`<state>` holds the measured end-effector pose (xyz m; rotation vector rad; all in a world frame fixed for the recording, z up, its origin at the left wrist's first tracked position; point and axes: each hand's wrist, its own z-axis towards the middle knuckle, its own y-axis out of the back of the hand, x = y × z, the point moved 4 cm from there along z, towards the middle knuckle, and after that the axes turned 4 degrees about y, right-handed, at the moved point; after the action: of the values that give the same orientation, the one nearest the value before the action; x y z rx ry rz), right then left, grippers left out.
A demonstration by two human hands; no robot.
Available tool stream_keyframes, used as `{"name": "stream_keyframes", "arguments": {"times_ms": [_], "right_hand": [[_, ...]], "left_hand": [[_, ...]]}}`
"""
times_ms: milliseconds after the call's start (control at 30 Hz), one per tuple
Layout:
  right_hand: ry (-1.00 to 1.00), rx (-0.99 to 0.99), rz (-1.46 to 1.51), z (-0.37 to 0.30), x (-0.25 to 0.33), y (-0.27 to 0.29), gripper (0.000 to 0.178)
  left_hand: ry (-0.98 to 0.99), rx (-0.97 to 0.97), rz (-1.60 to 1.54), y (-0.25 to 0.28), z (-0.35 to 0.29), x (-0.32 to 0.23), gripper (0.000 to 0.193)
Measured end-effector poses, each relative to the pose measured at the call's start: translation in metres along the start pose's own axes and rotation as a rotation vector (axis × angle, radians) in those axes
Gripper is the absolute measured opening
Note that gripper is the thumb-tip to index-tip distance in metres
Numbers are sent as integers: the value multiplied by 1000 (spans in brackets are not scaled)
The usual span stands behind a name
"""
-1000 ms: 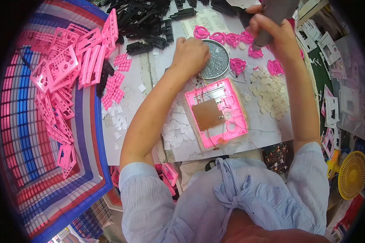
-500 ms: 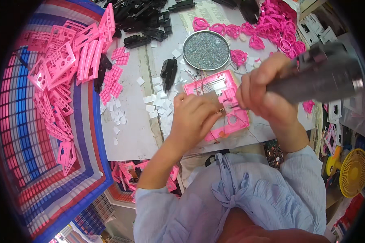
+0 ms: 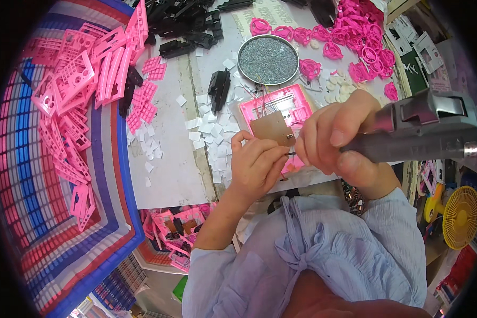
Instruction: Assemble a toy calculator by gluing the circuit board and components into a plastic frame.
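Note:
My left hand pinches the lower edge of a brown circuit board, which lies over a pink plastic casing. Thin wires run from around the board across the casing's upper part. In my right hand is a dark grey electric screwdriver, its body pointing to the right. The thin bit reaches left to my left fingertips, just below the board. Whether a screw sits on the tip is too small to tell. My right hand hides the casing's right side.
A round metal dish of small screws stands behind the casing. White square pads and a black plastic part lie to the left. Pink ring parts heap at the far right. A striped bin of pink panels flanks the table.
The screwdriver bit has moved from the casing's interior down and left to my left fingertips. The screwdriver body now lies more level. More of the circuit board shows.

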<state>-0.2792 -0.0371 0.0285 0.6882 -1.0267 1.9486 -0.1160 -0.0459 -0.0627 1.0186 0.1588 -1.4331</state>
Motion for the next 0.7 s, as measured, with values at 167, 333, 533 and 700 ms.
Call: {"name": "stream_keyframes", "arguments": {"times_ms": [167,333,533,700], "right_hand": [[-45,51,-148,-4,-8,1,28],[-13,-75,-230,-7,-27,18,28],[-81,-160,-418,-3,-67,42,22],[-138,-130,-376,-6,-75,42,18]], "left_hand": [[-19,-7,31,-2,-3,1,23],[37,-54,152,14,3,8,16],[149,178,252,-10,-10,26,13],[190,181,197,-10,-10,24,17]]}}
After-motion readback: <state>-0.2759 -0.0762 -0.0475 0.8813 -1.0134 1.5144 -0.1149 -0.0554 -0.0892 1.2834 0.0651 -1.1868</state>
